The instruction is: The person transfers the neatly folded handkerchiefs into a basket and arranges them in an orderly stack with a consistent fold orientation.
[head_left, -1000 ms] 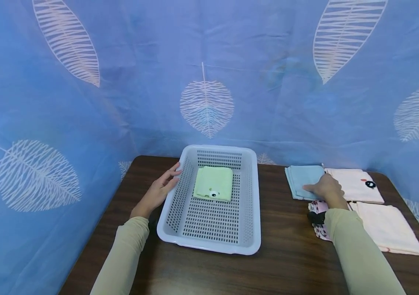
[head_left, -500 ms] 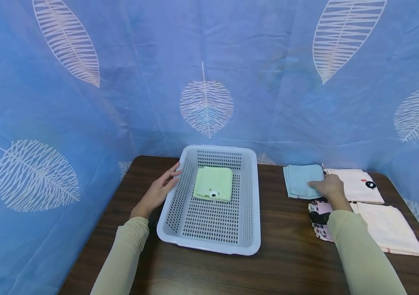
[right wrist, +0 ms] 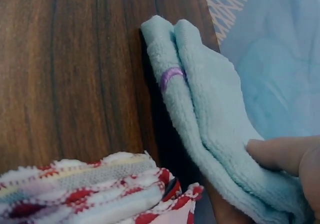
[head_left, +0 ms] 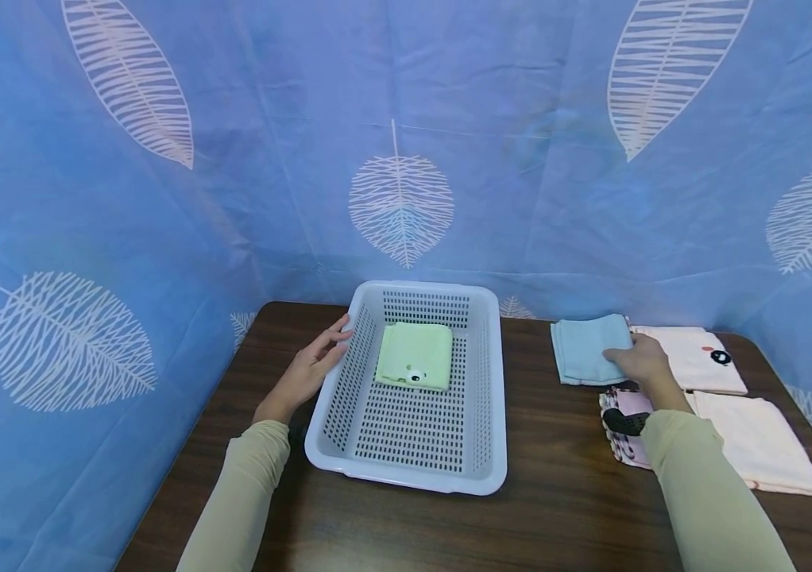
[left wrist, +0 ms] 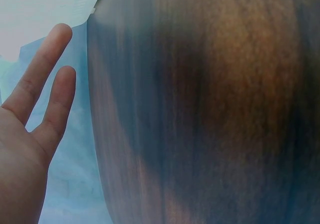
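My right hand point(head_left: 643, 361) pinches the right edge of a folded light blue towel point(head_left: 585, 345). In the right wrist view the thumb point(right wrist: 280, 154) lies on top of the blue towel point(right wrist: 215, 94), and part of a finger shows beneath it. That edge is raised a little off the table. On the other side, my left hand point(head_left: 306, 369) has its fingers extended against the left rim of a white plastic basket point(head_left: 495, 381). A folded green towel point(head_left: 416, 349) with an animal face lies inside the basket. Two straight fingers of my left hand point(left wrist: 30, 129) show in the left wrist view.
Behind my right hand lies a folded white towel point(head_left: 692, 357) with a dark printed spot. Nearer are a folded pale pink towel point(head_left: 756, 441) and a patterned pink-purple towel point(head_left: 628, 453), partly under my wrist. A blue leaf-print curtain point(head_left: 291, 159) borders the dark wooden table point(head_left: 549, 492).
My right hand has shifted slightly to the right, and the right edge of the blue towel has risen in its grip. My left hand and the basket have stayed in place.
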A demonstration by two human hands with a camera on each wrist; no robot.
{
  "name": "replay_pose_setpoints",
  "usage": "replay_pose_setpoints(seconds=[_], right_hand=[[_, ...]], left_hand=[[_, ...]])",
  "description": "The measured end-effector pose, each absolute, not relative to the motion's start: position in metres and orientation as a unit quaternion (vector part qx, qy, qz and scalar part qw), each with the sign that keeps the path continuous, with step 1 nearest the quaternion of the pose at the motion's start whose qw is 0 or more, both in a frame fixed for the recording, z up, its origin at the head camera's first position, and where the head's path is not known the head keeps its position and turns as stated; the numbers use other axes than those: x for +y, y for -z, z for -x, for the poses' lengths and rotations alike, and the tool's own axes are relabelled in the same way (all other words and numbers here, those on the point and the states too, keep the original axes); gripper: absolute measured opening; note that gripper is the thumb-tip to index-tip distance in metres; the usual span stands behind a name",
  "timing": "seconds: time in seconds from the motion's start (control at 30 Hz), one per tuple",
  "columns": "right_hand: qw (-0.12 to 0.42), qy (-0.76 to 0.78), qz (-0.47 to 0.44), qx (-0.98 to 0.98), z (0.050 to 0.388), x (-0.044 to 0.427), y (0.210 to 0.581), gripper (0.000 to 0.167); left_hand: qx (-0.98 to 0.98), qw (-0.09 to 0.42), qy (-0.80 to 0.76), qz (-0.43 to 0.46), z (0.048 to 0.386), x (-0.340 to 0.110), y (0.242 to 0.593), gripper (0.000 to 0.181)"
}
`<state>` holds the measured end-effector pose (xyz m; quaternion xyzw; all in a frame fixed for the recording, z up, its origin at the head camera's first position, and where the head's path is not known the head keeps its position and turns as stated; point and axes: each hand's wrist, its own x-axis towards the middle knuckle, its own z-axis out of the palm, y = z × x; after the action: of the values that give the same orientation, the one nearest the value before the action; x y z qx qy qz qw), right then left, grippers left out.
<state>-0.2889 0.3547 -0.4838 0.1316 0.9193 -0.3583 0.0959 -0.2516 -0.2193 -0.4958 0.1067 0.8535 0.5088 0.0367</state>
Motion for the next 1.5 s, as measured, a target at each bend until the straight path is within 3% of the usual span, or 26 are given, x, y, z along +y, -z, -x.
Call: replay_pose_setpoints(seconds=[0.2,0.53,1.0,1.5], right_hand=[[0.101,0.389,-0.127,0.907,0.286,0.355,0.482,0.073],[0.053,0.428,-0.142,0.891,0.283,0.345,0.475,0.070],[0.032,0.479,-0.144,0.865,0.281,0.338,0.469,0.080],[0.003,0.505,-0.129,0.853,0.275,0.326,0.451,0.078]], left_hand=[[0.853,0.032,-0.509,-0.110,0.252,-0.219,0.496,0.045],[0.851,0.029,-0.511,-0.115,0.251,-0.219,0.496,0.045],[0.852,0.039,-0.512,-0.101,0.252,-0.219,0.498,0.044],[0.853,0.037,-0.510,-0.104,0.252,-0.218,0.496,0.045]])
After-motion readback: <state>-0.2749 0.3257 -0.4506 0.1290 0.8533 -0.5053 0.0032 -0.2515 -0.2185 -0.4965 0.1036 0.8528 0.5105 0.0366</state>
